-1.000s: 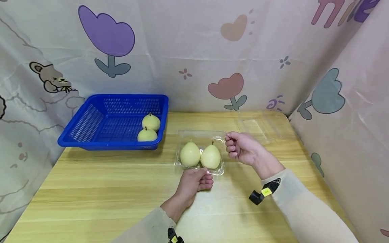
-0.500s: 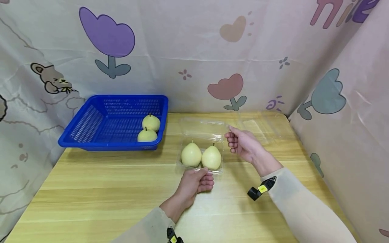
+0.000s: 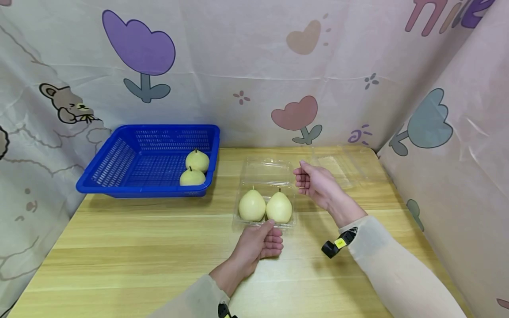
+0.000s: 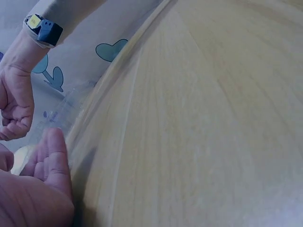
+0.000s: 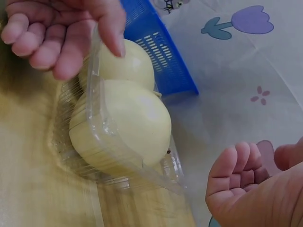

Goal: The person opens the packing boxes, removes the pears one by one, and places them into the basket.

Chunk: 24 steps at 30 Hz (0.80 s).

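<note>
Two pale yellow pears, one on the left [image 3: 252,206] and one on the right [image 3: 279,207], sit side by side in a clear plastic clamshell box [image 3: 237,194]. Its lid [image 3: 266,170] is folded back behind them. My left hand [image 3: 254,247] is at the box's front edge, thumb over the rim and fingers fairly straight outside it, as the right wrist view shows. To the right of the lid, my right hand [image 3: 318,183] hovers with fingers loosely bent and nothing in them.
A blue plastic basket [image 3: 159,189] stands at the back left, holding two more pears [image 3: 197,160]. Another clear plastic container [image 3: 336,168] lies at the back right of the wooden table [image 3: 139,251]. A printed curtain [image 3: 222,53] closes off the back and sides.
The lid has swung back away from the pears, and my right hand has come off it, staying just to its right. The box has shifted slightly right and towards me. My left fingers have loosened.
</note>
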Available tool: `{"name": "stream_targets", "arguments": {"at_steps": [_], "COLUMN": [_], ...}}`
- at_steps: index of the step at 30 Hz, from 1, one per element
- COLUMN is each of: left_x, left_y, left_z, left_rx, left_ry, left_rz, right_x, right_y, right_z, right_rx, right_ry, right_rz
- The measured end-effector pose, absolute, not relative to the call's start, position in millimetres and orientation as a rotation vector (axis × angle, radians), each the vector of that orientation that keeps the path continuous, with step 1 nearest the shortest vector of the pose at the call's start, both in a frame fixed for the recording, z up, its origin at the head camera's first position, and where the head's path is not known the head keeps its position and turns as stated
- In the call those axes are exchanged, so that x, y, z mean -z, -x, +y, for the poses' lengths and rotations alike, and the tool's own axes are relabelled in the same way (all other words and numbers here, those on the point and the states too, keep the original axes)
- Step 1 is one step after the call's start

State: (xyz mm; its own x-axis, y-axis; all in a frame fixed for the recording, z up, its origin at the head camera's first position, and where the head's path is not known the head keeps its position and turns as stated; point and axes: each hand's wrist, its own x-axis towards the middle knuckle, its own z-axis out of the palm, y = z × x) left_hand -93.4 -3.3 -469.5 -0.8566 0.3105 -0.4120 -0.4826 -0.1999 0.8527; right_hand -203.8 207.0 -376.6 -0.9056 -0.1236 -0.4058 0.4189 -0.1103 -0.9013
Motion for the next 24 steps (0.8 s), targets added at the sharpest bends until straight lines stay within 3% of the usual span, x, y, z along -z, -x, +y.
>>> {"name": "stream_targets", "arguments": {"at_steps": [18,24], "left_x": [432,423], "left_y": [101,111], "left_z": [-24,-41], "left_rx": [-2.114,-2.02], "left_ry": [0.074,0.015], "left_rz": [1.846,2.346], "right_x": [409,416], "right_y": [187,170], "right_z": [202,199], "right_rx": [1.554,1.195], "right_ry": [0.031,0.197], "right_rz": [2.525,2.827]}}
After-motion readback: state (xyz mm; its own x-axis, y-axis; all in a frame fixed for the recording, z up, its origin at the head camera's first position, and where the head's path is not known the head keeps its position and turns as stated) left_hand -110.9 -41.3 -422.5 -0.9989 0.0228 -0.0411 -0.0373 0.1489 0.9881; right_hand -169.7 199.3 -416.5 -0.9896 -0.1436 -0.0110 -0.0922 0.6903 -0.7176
